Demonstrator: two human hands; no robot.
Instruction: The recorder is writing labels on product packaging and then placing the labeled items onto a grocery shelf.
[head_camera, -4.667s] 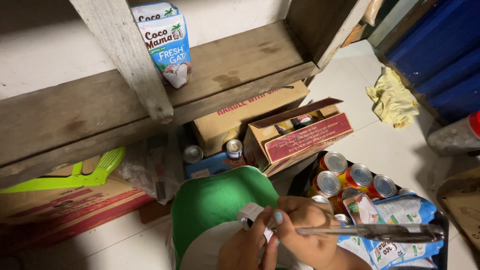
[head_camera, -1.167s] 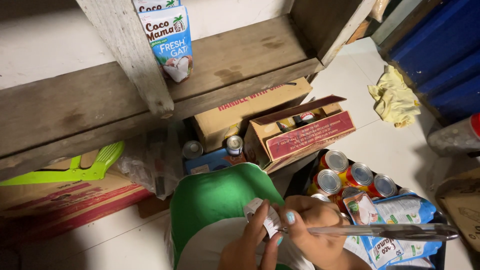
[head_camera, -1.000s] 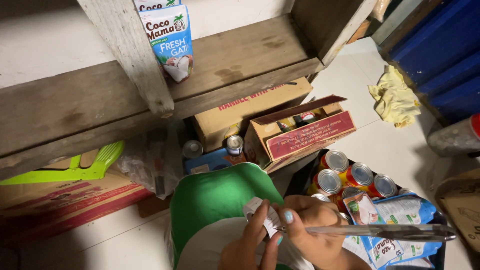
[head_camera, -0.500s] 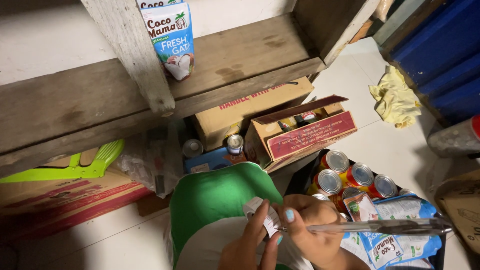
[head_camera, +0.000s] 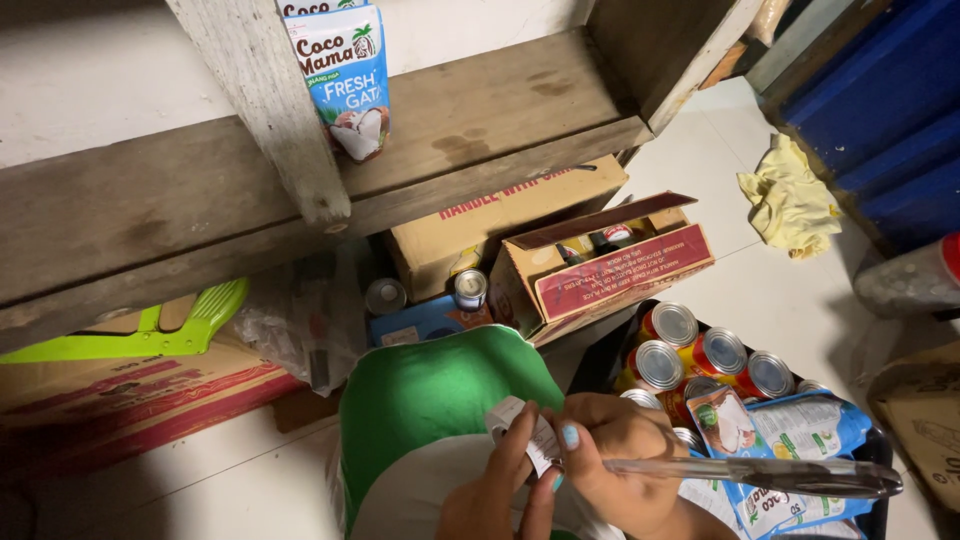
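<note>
While my left hand (head_camera: 500, 495) pinches the small white paper slip (head_camera: 522, 432) by its lower edge, thumb and fingers (head_camera: 521, 452) closed narrowly on it, my right hand (head_camera: 618, 470) steadies its right side and grips a clear pen (head_camera: 760, 474) that juts out rightward over the crate of cans (head_camera: 700, 355). I judge the slip is in hand and being handled, nothing yet placed. It sits between both sets of fingertips, above the green seat (head_camera: 430, 400).

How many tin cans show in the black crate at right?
4 whole lids: one at the back, three in a row. Others peek out, partly hidden by pouches.
</note>
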